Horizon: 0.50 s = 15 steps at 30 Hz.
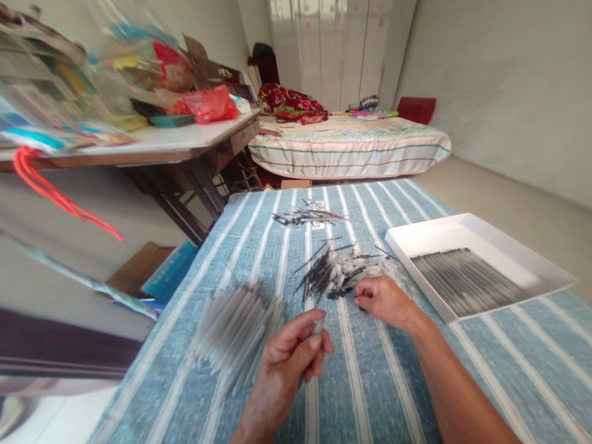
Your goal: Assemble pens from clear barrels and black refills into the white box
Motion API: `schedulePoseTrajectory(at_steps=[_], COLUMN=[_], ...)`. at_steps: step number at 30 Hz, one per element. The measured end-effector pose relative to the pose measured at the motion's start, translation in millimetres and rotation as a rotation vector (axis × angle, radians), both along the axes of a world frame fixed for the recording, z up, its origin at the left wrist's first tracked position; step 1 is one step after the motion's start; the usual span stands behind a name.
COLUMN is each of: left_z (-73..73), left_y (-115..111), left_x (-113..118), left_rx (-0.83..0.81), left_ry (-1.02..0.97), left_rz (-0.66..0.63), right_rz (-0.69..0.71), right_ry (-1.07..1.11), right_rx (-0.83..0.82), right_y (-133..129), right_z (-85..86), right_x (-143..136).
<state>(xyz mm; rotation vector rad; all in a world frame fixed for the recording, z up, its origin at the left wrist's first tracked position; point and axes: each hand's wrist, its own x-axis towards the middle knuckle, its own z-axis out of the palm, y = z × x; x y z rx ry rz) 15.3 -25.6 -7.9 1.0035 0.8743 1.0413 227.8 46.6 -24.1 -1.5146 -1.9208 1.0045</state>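
Note:
My left hand point(296, 351) is closed on a thin translucent tube point(319, 325), whose pale end stands up between thumb and fingers. At the near right edge of a loose heap of small black and clear plastic pieces point(340, 274), my right hand point(382, 301) has its fingertips pinched together. What lies between those fingertips is too small to make out. Left of my left hand lies a blurred pile of slim grey translucent tubes point(240, 333). To the right, a shallow white box point(490, 237) holds a row of dark slender sticks point(467, 280) laid side by side.
A blue and white striped cloth point(296, 250) covers the table. Toward its far end lies a small bunch of thin dark sticks point(309, 216). A cluttered desk point(185, 145) stands at left, with a red cord point(65, 200) hanging off it. A bed point(351, 148) is behind.

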Motion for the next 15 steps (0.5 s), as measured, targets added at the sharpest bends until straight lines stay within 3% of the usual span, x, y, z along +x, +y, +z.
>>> schedulePoseTrajectory(at_steps=[3, 6, 15], left_z=[-1.2, -1.1, 0.1], left_y=[1.7, 2.8, 2.8], left_x=[-1.4, -1.7, 2.2], left_rx=[0.012, 0.03, 0.014], left_ry=[0.011, 0.034, 0.181], left_rz=[-0.042, -0.058, -0.084], right_rz=[0.097, 0.144, 0.217], right_ry=[0.473, 0.725, 0.824], right_rx=[-0.161, -0.178, -0.083], right_y=[-9.2, -17.7, -24.4], right_z=[9.0, 17.8, 23.2], right_x=[-8.6, -16.9, -27.1])
